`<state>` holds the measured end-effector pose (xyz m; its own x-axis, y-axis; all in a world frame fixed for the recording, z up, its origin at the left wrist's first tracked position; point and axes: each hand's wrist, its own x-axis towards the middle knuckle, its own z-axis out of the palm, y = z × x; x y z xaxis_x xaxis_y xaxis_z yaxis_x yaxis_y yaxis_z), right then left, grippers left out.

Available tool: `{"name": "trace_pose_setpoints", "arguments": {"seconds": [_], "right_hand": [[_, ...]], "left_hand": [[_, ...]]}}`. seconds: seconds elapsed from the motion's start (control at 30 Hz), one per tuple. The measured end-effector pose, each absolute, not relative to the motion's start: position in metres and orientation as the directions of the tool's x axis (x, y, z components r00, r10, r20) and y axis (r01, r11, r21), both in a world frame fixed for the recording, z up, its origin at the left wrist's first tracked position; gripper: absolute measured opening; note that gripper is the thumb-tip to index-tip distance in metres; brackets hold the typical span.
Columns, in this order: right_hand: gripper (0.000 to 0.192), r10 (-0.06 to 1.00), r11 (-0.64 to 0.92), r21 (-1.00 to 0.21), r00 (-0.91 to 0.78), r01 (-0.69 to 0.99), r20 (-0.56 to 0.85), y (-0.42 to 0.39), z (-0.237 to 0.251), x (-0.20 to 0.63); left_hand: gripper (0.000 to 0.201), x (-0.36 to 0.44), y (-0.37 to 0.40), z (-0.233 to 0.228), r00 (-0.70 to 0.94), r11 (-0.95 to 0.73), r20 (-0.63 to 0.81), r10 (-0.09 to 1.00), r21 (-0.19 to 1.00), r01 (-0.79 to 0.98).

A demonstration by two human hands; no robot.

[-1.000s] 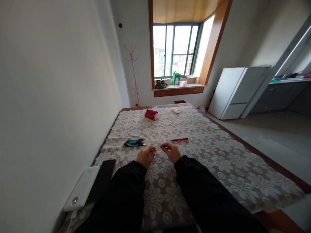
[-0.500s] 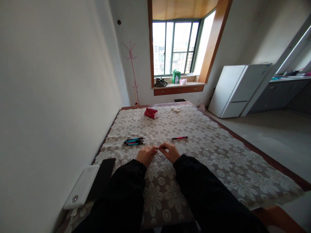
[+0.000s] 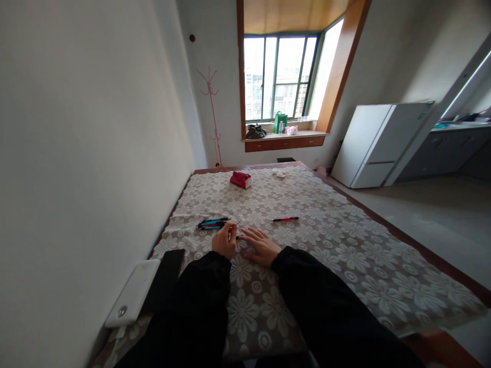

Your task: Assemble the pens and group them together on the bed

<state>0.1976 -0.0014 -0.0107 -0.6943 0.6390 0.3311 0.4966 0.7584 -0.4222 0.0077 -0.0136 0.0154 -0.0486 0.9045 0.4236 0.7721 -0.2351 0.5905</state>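
Lace-covered bed (image 3: 345, 240): left hand (image 3: 225, 240) pinches a thin, hard-to-see pen part (image 3: 235, 225); right hand (image 3: 261, 246) lies flat beside it, fingers spread.

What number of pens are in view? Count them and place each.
5, as far as shows: a cluster of three pens left of the hands, one pink pen alone to the right, and one pen in the left hand. The cluster may hide more.

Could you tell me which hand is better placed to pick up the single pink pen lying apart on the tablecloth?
Probably the right hand: it lies open and flat on the tablecloth, on the pink pen's side. The left hand is closed on a small pen part.
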Motion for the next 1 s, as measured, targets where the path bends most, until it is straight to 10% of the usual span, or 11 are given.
{"name": "trace_pose_setpoints", "arguments": {"seconds": [0.23,0.43,0.7,1.0], "right_hand": [[0.029,0.658,0.753,-0.376,-0.622,0.540,0.424,-0.003,0.000,0.198],[0.046,0.591,0.805,-0.318,-0.725,0.501,0.354,-0.007,-0.006,0.196],[0.009,0.752,0.648,-0.374,-0.480,0.663,0.453,0.004,-0.004,0.203],[0.027,0.795,0.597,-0.364,-0.468,0.715,0.387,0.006,-0.011,0.207]], "left_hand": [[0.023,0.009,-0.014,0.016,-0.082,-0.208,0.419,0.904,0.600,0.773],[0.023,0.009,-0.015,0.017,-0.083,-0.224,0.430,0.899,0.614,0.757],[0.021,0.008,-0.012,0.015,-0.081,-0.217,0.410,0.909,0.630,0.746],[0.020,0.010,-0.013,0.013,0.055,-0.305,0.405,0.913,0.585,0.751]]}}
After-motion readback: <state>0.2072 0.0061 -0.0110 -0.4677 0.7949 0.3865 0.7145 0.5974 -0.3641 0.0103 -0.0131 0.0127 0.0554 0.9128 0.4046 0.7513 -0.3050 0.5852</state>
